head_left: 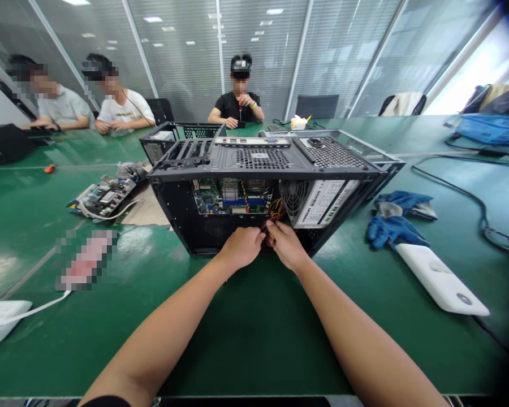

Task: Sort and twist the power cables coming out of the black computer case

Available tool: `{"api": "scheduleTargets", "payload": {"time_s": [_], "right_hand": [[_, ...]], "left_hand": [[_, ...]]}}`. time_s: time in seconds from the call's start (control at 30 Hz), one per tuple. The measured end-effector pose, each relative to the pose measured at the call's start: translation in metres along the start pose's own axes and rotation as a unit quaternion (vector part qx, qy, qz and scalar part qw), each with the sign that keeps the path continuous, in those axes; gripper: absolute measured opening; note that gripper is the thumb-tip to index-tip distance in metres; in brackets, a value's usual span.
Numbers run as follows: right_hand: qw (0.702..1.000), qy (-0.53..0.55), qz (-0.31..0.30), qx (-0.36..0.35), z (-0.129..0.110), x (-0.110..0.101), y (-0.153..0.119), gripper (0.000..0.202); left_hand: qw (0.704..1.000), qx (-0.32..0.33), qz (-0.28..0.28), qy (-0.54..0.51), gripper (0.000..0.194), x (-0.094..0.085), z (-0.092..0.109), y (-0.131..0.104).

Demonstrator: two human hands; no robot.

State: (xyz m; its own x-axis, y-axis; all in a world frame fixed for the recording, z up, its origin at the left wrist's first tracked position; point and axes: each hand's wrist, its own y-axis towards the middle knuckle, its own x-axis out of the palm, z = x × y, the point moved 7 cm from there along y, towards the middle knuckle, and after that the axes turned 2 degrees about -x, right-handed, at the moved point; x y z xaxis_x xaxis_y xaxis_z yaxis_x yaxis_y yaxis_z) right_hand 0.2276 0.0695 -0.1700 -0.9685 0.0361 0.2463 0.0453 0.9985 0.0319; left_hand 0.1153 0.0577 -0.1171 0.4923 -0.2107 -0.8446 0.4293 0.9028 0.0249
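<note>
- Hands [246,246] meet at the near side of a computer case [263,154] on the tabletop [246,339].
- Beyond them, inside the case: a motherboard [212,202], a power supply [322,203] to its right; wires [276,209] lead down to the hands.
- Left of the hands: a loose circuit board [106,196].
- Right: gloves [401,229].
- Beyond the case, across the tabletop: a seated person [237,104].

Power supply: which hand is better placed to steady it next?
Right, probably: the right hand is close to the power supply, the left hand farther off. Both are at the wires, so it may need freeing first.
</note>
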Motion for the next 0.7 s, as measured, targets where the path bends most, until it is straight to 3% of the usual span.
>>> {"api": "scheduleTargets", "payload": {"time_s": [0.23,0.43,0.7], "right_hand": [[1.000,-0.025,-0.003,-0.010,0.001,-0.001,0.001,0.042],[1.000,-0.015,-0.002,-0.012,0.002,-0.001,0.002,0.043],[0.998,-0.045,-0.029,-0.020,-0.001,0.004,0.000,0.037]], "left_hand": [[0.989,-0.004,0.032,0.141,0.033,-0.005,0.007,-0.008],[0.979,0.019,0.039,0.200,0.033,-0.007,0.008,-0.008],[0.964,0.076,0.087,0.239,0.031,-0.030,0.005,-0.005]]}}
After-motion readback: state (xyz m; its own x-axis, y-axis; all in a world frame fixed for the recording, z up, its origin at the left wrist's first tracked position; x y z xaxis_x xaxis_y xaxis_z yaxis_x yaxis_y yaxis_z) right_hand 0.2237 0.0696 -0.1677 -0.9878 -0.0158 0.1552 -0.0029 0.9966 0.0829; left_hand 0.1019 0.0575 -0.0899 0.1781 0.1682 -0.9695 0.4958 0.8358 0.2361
